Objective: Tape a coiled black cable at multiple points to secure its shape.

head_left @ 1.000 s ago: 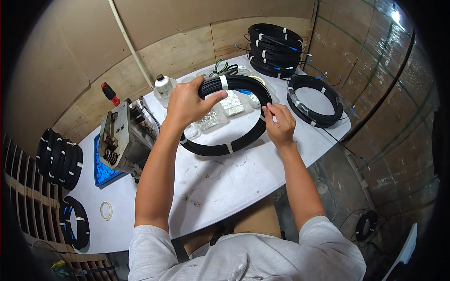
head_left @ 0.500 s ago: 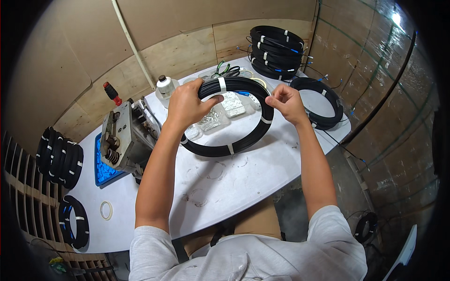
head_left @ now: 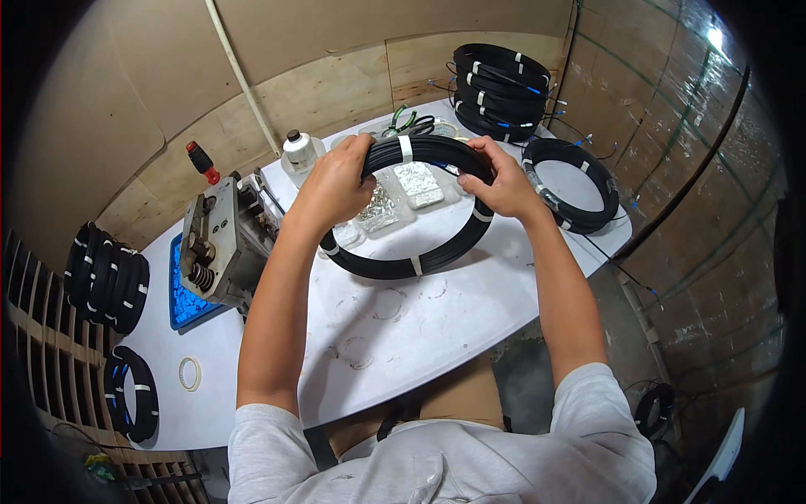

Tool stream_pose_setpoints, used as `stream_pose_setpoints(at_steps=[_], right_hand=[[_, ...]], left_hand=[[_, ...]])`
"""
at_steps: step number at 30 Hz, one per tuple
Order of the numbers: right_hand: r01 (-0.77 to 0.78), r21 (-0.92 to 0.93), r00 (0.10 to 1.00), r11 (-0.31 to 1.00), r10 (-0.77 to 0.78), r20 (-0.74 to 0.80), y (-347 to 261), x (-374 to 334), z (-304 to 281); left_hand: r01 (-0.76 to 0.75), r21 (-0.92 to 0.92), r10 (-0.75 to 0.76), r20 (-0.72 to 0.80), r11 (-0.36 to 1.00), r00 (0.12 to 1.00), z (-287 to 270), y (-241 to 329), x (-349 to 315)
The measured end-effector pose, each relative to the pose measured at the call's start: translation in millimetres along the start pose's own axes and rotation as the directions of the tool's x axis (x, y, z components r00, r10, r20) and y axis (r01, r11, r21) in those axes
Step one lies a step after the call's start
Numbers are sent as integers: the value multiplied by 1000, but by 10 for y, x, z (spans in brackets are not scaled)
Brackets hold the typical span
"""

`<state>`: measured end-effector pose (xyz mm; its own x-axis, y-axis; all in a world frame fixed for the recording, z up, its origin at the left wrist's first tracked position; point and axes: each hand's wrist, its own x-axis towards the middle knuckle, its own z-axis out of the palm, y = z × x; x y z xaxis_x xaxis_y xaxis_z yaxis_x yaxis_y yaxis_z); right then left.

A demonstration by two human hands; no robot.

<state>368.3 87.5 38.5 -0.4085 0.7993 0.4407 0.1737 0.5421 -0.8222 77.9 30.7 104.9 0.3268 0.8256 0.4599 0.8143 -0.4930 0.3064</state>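
Between my hands a coil of black cable (head_left: 395, 268) is held up, tilted, above the white table. White tape bands wrap it at several places. My left hand (head_left: 337, 186) grips its upper left side, thumb inside the ring. At the upper right, my right hand (head_left: 501, 181) is closed round the coil, the thumb on its inner side. Next to that thumb a blue and white cable connector (head_left: 447, 168) lies along the inside of the ring. The undersides of my fingers are hidden behind the coil.
A metal press (head_left: 220, 239) stands left, by a blue tray (head_left: 176, 311) of small blue parts. Tape roll (head_left: 190, 375), stacked coils (head_left: 502, 92), a single coil (head_left: 579, 220), a white bottle (head_left: 299, 151) and a clear container of metal bits (head_left: 382, 210) are around the table.
My right hand has gone from pinching beside the coil's right edge to wrapping round its upper right. My left hand keeps its grip; the coil has barely moved.
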Motion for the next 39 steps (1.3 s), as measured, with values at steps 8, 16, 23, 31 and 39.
stream_pose_setpoints(at_steps=[8,16,23,31,39], right_hand=[[140,-331,971,933,-195,-139,-104,36,201],[57,-440,926,896,-212,-313,-82,12,406],[192,-87,978,978,-198,-70,16,-67,69],[1,181,998,984,10,-61,17,-102,165],[-5,173,993,985,24,-112,141,-171,139]], left_hand=[[-40,-77,49,123,996,991,-97,-175,6],[-20,-65,25,74,998,997,-26,-113,22],[-9,-89,12,36,996,999,22,-142,62],[1,-114,9,83,994,997,5,-86,61],[258,-279,-353,-378,925,856,496,-284,-441]])
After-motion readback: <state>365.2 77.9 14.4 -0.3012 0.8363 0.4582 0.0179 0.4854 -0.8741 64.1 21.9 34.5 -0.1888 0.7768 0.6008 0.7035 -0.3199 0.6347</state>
